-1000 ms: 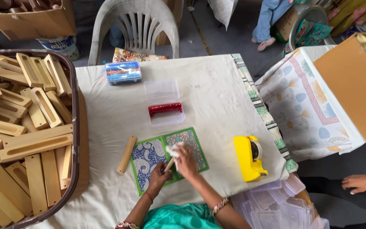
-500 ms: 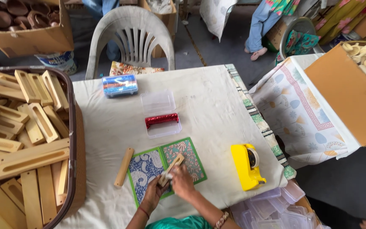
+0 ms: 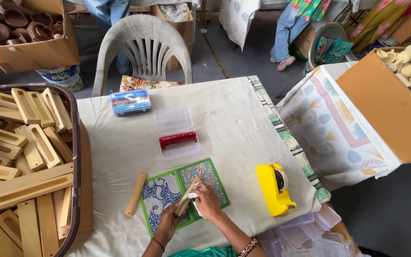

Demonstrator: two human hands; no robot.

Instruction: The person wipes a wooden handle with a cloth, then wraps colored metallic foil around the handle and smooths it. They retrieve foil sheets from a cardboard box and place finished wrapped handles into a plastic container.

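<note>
From the head camera you look down on a table (image 3: pixel 120 138) covered with an off-white cloth, its striped edge running down the 3 o'clock side. At 6 o'clock your left hand (image 3: pixel 168 222) and right hand (image 3: pixel 207 202) meet over a green-bordered patterned mat (image 3: pixel 162 190); both are curled around a small wooden strip (image 3: pixel 186 201), the left pinching its lower end, the right closed over it together with something white, which is too hidden to identify. The strip sits tilted just above the mat, at the seam between the blue panel and the multicoloured one. Just beside the mat, at 9 o'clock of it, a wooden dowel (image 3: pixel 135 193) lies on the cloth. At 12 o'clock of your hands an open clear plastic case (image 3: pixel 177 133) holds a red glittery piece (image 3: pixel 178 139), and farther on toward 11 o'clock stands a shut clear box (image 3: pixel 130 102) with blue and red contents. At 3 o'clock of the mat a yellow tape dispenser (image 3: pixel 274 188) rests near the table's edge. Along the 9 o'clock side a dark basket (image 3: pixel 79 157) is piled with slotted wooden blocks. Beyond the table, at 12 o'clock, a grey plastic chair (image 3: pixel 142 47) stands on a concrete floor, with a cardboard box of brown clay cups (image 3: pixel 24 33) at 10 o'clock and another carton (image 3: pixel 386 104) of pale wooden pieces at 2 o'clock. Empty clear cases (image 3: pixel 305 233) are stacked at 5 o'clock.
</note>
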